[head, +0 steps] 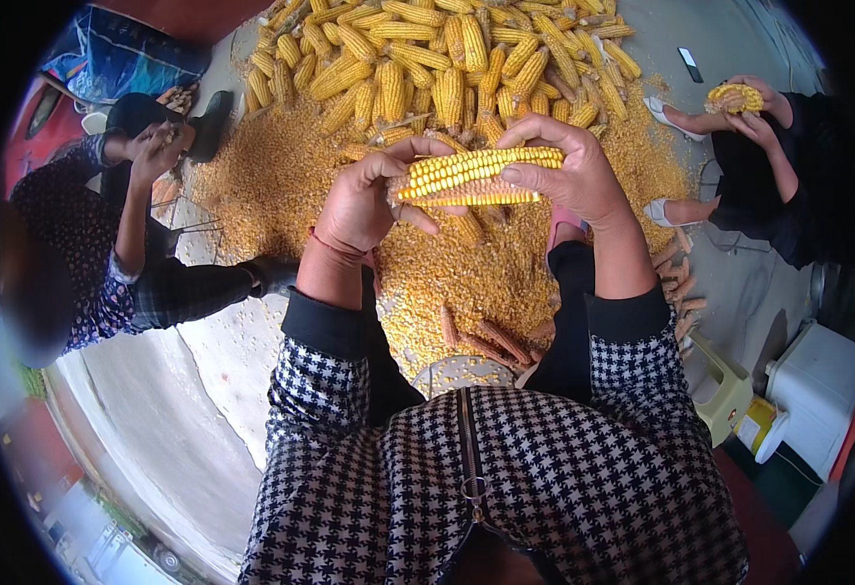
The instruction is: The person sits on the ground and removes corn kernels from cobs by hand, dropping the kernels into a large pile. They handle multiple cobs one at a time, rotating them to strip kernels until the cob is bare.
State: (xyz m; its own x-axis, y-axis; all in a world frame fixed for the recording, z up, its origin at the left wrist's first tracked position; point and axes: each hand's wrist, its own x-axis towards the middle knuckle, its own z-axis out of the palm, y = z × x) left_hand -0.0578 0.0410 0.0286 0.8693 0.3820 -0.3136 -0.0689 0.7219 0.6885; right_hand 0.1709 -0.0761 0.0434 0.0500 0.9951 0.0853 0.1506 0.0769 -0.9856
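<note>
Between my two hands, a yellow ear of dried corn point(482, 172) lies crosswise in front of my chest, above the kernels on the floor. Bare cob shows in a strip along its lower side, with one row of kernels left beneath the strip. My left hand point(369, 186) grips the ear's left end, fingers spread around it. My right hand point(566, 164) has its thumb on the bare strip and its fingers over the top of the right end. Below are loose corn kernels point(457, 278) and a few stripped cobs point(500, 340) between my feet.
A heap of unshelled ears point(435, 66) rises ahead. Seated co-workers flank me: one person's hands point(157, 146) at left, another's hands point(756, 110) holding a corn ear at right. A phone point(689, 64) lies on the floor. Stripped cobs point(680, 278), a plastic stool point(720, 387) and a white container point(819, 395) stand right.
</note>
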